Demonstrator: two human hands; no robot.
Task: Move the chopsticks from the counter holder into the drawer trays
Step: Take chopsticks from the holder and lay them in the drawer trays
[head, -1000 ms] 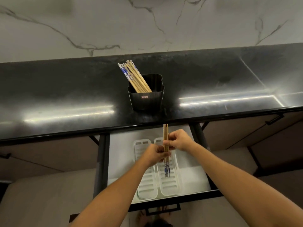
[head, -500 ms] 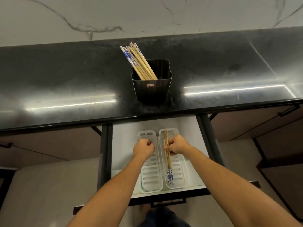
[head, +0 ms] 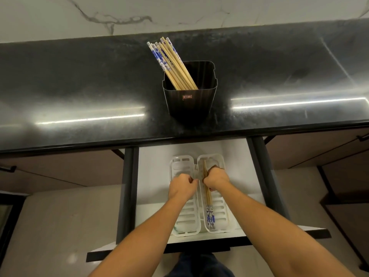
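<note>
1. now, nearest me, the pair of chopsticks (head: 209,208) lies lengthwise in the right tray (head: 222,213). its blue-patterned ends point toward the front of the open drawer (head: 151,176) and seem to rest on the slotted floor.
2. just beyond, my right hand (head: 216,177) is curled round the middle of the pair, low inside that tray. the plain tips poke out past the knuckles.
3. beside it, my left hand (head: 182,185) sits over the left tray (head: 185,216) with its fingers curled. i cannot tell whether they pinch the tray rim or hold nothing.
4. a second ago both hands held this pair well above the trays. half a second ago the left had let go and the right was bringing it down. now the pair is lower still, down in the right tray.
5. i judge this pair as good as placed, with only the release left. i see no chopsticks in the left tray.
6. farther off, the black holder (head: 189,102) on the dark counter (head: 79,86) holds a leaning bundle of chopsticks (head: 171,62), unchanged from the earlier frames. most of the task remains.
</note>
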